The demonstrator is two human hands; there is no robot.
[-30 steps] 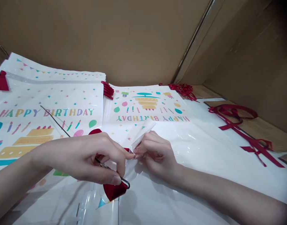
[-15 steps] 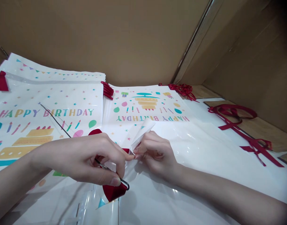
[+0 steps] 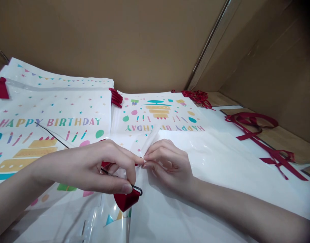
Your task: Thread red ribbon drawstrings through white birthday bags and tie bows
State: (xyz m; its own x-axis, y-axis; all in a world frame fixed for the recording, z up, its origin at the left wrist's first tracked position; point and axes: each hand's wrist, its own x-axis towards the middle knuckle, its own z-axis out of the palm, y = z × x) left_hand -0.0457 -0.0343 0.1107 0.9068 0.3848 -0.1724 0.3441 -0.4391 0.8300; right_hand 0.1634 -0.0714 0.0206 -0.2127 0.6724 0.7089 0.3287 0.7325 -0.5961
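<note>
My left hand is closed around a thin black wire tool with a narrow loop at its near end. Red ribbon hangs by that loop, and more red shows behind the fingers; whether it passes through the loop I cannot tell. Closed in a pinch, my right hand grips a raised fold of white plastic sheet. The left index fingertip meets the right fingertips at this fold. Under both hands lies glossy white plastic, printed in colour on its left part.
Stacked "Happy Birthday" plastic sheets lie at left, with folded red ribbon at their edge. Another printed sheet is upside down behind my hands. Red ribbons lie at right. A cardboard wall stands behind.
The wire tool's far tip has swung left and down, while its loop and the ribbon moved slightly up and right. The raised plastic fold looks narrower in my right hand's pinch.
</note>
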